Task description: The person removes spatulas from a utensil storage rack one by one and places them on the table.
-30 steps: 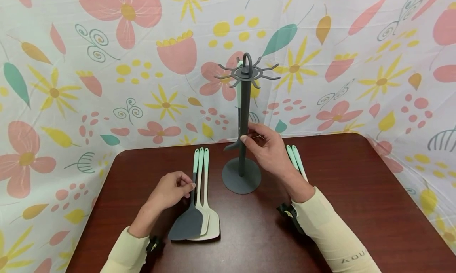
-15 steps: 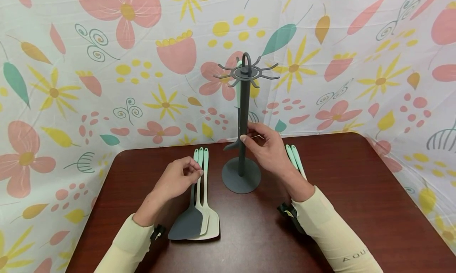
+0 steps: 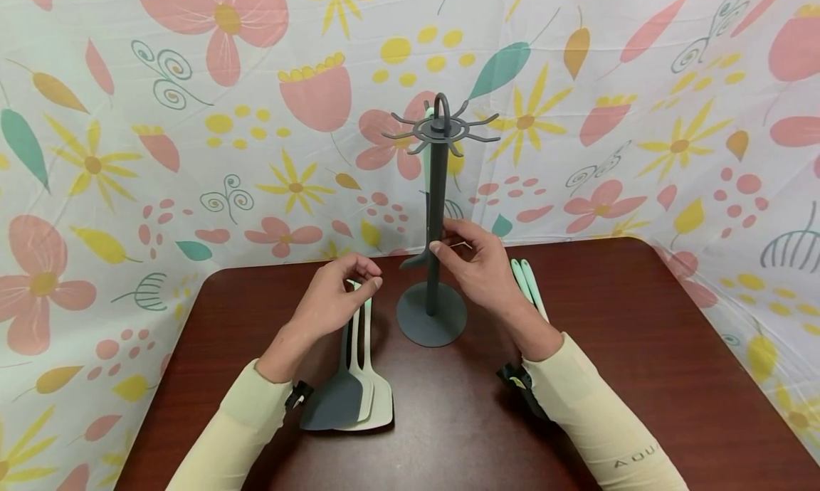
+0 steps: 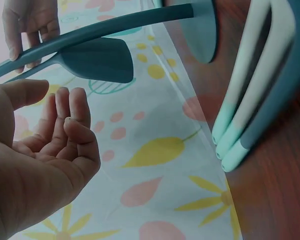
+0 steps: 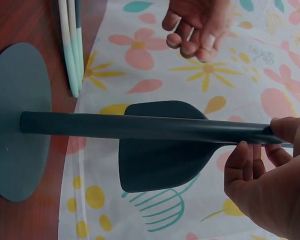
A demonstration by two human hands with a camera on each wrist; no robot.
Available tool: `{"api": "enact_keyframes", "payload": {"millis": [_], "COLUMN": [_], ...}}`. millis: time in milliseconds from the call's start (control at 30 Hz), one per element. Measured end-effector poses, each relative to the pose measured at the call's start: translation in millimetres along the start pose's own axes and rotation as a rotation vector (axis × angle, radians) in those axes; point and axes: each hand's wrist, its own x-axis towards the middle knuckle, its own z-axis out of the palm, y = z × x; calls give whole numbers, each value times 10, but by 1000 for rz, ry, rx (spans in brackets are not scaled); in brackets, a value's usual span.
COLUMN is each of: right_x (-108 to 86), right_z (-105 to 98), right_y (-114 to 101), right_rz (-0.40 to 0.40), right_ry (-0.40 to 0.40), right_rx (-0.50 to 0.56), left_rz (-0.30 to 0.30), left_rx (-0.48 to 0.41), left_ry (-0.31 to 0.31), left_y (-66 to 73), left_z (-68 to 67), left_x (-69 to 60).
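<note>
My right hand (image 3: 477, 267) holds the pole of a dark grey utensil stand (image 3: 433, 192), thumb on the near side. The stand is upright on a round base, with a ring of hooks on top. A dark turner (image 5: 162, 170) with a mint handle hangs behind the pole; its blade shows in both wrist views. My left hand (image 3: 333, 292) is raised left of the pole, fingers loosely bent and nothing in them. Below it lie a dark turner (image 3: 336, 402) and two cream utensils (image 3: 383, 405), their mint handle ends partly hidden by the hand in the head view.
More mint-handled utensils (image 3: 527, 277) lie right of the stand, mostly hidden behind my right forearm. The brown table (image 3: 448, 434) has its far edge close to a flower-printed cloth (image 3: 288, 121).
My left hand has moved up and to the right, from beside the lying dark turner's handle toward the stand, and its fingers have spread apart. My right hand stays at the pole.
</note>
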Motion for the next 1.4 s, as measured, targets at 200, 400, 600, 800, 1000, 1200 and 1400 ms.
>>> {"api": "enact_keyframes", "payload": {"millis": [200,400,600,800,1000,1200,1400], "right_x": [3,7,12,7,0,5,19], "right_z": [-6,-4,-9,-18,-24,-29,-31], "right_y": [-8,-5,-20,-27,-35,-25,-19], "right_rz": [8,14,12,11,11,1,-9], "right_ry": [1,-1,-9,-20,-25,-33,-34], "right_rx": [-19,-29,-37,-62,-71,-70,-70], "left_rz": [37,63,98,108,125,148,196], "left_rx": [-49,-113,-169,-188,-191,-199,-207], "left_ry": [19,45,57,58,60,66,50], "left_y": [52,110,186,206,235,283,337], "left_z": [24,59,100,133,157,172,184], "left_x": [85,196,286,331,362,432,485]}}
